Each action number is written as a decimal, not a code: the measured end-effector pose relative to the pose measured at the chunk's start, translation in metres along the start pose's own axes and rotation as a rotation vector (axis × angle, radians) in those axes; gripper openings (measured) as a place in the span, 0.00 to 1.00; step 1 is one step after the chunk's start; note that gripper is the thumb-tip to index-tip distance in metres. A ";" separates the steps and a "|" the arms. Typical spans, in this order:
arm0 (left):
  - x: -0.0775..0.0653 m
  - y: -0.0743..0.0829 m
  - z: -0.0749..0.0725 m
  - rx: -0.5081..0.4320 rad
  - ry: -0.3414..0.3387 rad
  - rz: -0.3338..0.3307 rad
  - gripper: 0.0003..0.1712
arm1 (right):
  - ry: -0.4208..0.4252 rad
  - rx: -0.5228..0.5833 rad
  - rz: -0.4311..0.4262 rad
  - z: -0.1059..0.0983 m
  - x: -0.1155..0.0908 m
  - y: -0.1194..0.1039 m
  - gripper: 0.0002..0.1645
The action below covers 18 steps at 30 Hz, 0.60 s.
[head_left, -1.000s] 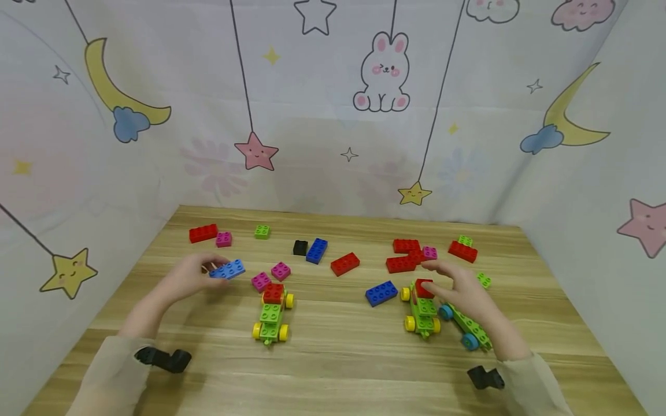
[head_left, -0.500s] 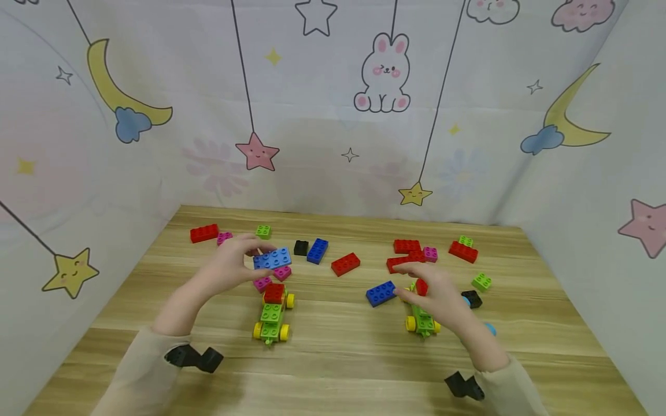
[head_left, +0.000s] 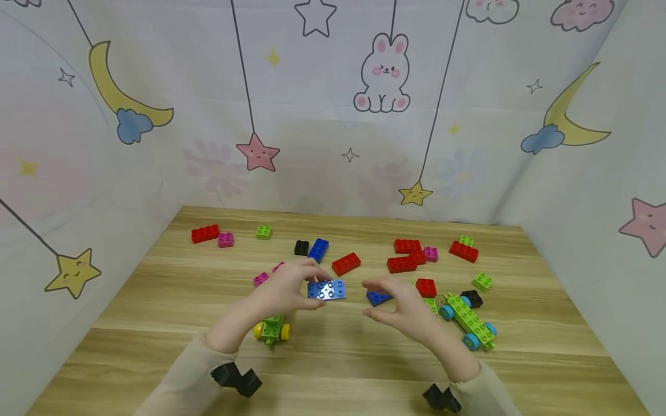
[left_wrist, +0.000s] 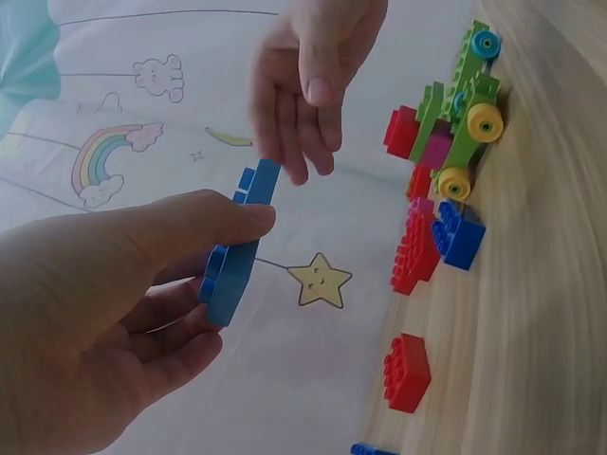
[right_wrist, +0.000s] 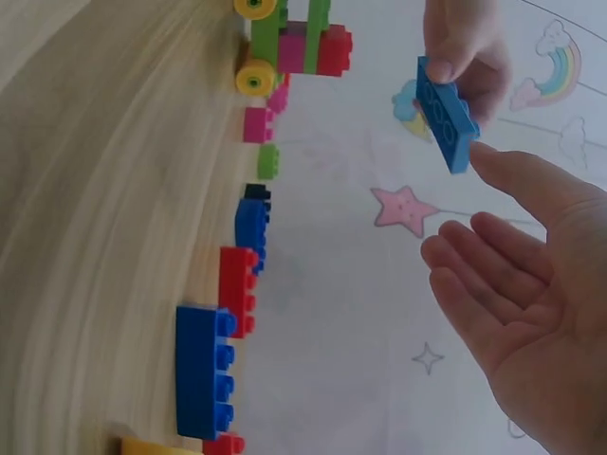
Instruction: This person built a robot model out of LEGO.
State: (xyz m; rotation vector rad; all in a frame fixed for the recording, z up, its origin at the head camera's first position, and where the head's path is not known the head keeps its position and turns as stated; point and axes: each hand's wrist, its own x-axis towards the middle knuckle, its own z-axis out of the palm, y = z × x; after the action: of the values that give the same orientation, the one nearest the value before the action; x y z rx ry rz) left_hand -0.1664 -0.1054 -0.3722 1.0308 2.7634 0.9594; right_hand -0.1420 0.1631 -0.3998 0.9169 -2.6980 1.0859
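Observation:
My left hand [head_left: 283,289] pinches a light blue building brick [head_left: 326,290] between thumb and fingers, held up above the table. In the left wrist view the thumb [left_wrist: 228,220] lies along the brick's studded side. My right hand [head_left: 408,309] faces it from the right with thumb and fingers spread apart and nothing between them. In the right wrist view the light blue brick [right_wrist: 448,116] is close beyond the right hand's fingertips. Below the right hand lies a dark blue brick [head_left: 378,298], partly hidden. The right hand also covers part of a green wheeled brick car [head_left: 430,303].
Another green car with yellow wheels [head_left: 272,330] stands behind my left forearm, partly hidden. A long green base with blue wheels [head_left: 468,320] is at the right. Several loose bricks, including a red one [head_left: 346,264] and a black one [head_left: 302,248], lie along the back.
My left hand has carried the light blue brick rightward to the middle of the table. My right hand has moved left toward it, uncovering the blue-wheeled base.

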 end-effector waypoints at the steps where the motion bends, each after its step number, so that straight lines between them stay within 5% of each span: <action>1: 0.001 0.001 0.004 0.000 -0.005 0.008 0.20 | -0.011 0.009 0.007 0.002 0.000 0.000 0.28; 7: 0.005 0.004 0.022 -0.003 -0.013 0.050 0.21 | -0.079 0.062 0.059 0.010 0.001 0.001 0.30; 18: 0.007 0.011 0.036 -0.043 -0.058 -0.019 0.20 | -0.127 0.074 0.113 0.015 0.000 0.002 0.25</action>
State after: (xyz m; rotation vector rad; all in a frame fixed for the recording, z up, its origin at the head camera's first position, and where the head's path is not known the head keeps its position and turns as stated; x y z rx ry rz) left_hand -0.1569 -0.0747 -0.3937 1.0085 2.6884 0.9662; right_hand -0.1411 0.1546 -0.4123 0.8827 -2.8619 1.1952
